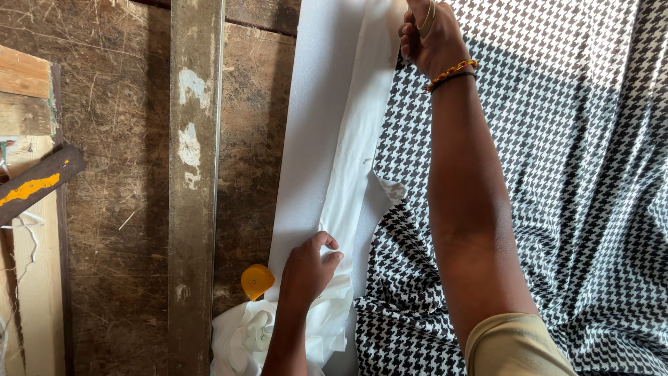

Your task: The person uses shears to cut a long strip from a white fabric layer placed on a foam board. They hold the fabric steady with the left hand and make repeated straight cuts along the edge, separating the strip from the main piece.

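A long strip of white fabric point(351, 146) lies along the left edge of a black-and-white houndstooth cloth point(557, 174). My left hand point(309, 268) presses down on the near end of the white strip, fingers bent on it. My right hand point(431, 38) reaches far forward and pinches the far end of the white strip where it meets the houndstooth cloth; a beaded bracelet is on that wrist. Bunched white fabric point(254, 334) sits just below my left hand.
A worn wooden table point(118, 209) is on the left, with a long straight wooden ruler point(193, 188) lying along it. A yellow piece of chalk point(257, 280) rests beside the white fabric. Wooden pieces point(28, 181) sit at the far left edge.
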